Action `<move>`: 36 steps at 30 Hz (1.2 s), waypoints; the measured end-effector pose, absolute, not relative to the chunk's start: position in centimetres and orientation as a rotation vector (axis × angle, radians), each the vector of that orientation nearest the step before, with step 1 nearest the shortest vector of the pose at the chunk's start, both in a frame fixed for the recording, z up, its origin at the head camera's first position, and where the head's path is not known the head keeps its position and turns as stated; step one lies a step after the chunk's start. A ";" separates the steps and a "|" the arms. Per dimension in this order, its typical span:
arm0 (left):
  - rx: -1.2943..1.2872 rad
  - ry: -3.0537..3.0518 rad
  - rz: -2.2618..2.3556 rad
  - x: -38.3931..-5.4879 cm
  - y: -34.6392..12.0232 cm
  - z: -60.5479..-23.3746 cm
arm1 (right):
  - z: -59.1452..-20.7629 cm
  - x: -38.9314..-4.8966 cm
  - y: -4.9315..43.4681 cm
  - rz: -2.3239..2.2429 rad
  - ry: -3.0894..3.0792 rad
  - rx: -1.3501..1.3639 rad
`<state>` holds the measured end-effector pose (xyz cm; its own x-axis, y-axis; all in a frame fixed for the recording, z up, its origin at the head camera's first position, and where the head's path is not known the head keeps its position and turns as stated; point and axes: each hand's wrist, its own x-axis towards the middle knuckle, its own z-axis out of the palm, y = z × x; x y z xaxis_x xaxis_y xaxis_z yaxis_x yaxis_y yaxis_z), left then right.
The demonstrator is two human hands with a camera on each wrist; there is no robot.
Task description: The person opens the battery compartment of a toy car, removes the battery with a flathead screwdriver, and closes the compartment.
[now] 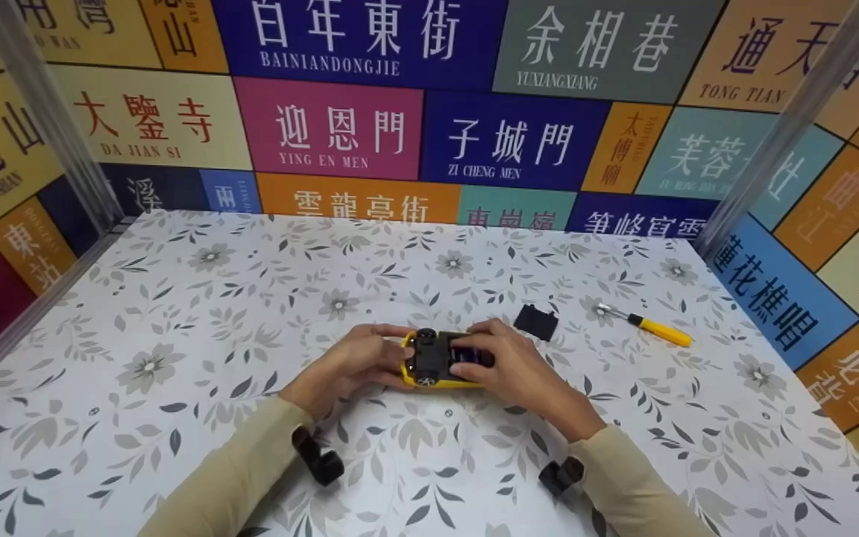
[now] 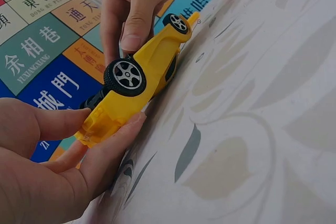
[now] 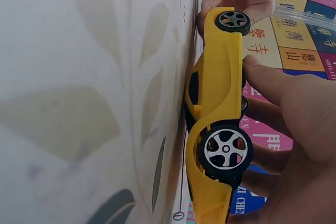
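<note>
A yellow toy car [image 1: 428, 356] is held upside down close over the table, its black underside facing up. My left hand [image 1: 359, 359] grips one end of it, thumb on the underside and fingers below the yellow body [image 2: 107, 116]. From the other side my right hand [image 1: 513, 364] holds the car, thumb and fingers spread on either side of a dark recess in the underside. A small round silvery end [image 3: 244, 103] shows there beside the fingers in the right wrist view. The palm and fingers partly hide the car's right end.
A flat black cover [image 1: 536, 322] lies beyond my right hand. Farther right lies a screwdriver [image 1: 661, 329] with a yellow and black handle. The table [image 1: 265, 298] has a floral cloth, and panels with Chinese lettering [image 1: 329, 130] stand around its far sides.
</note>
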<state>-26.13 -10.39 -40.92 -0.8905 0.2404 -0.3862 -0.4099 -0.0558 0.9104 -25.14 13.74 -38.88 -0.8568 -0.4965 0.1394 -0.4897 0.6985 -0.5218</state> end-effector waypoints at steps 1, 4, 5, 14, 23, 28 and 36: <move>-0.184 1.790 1.998 -26.1 -10.4 -40.9 | -38.9 -25.1 13.8 -0.878 2.881 -0.842; -0.195 1.787 1.999 -26.1 -10.4 -40.8 | -38.9 -25.2 13.8 -0.867 2.869 -0.853; -0.198 1.787 1.999 -26.1 -10.4 -40.8 | -38.8 -25.2 13.8 -0.864 2.864 -0.856; -0.214 1.806 1.989 -26.0 -10.3 -40.7 | -38.6 -25.3 14.1 -0.925 2.826 -0.858; -0.214 1.813 1.985 -26.0 -10.2 -40.7 | -38.8 -25.2 13.9 -0.924 2.837 -0.915; -0.198 1.826 1.986 -26.2 -10.2 -40.8 | -38.9 -25.1 13.7 -0.877 2.907 -1.036; -0.203 1.829 1.988 -26.0 -10.3 -40.7 | -38.8 -25.1 13.6 -0.847 2.867 -0.896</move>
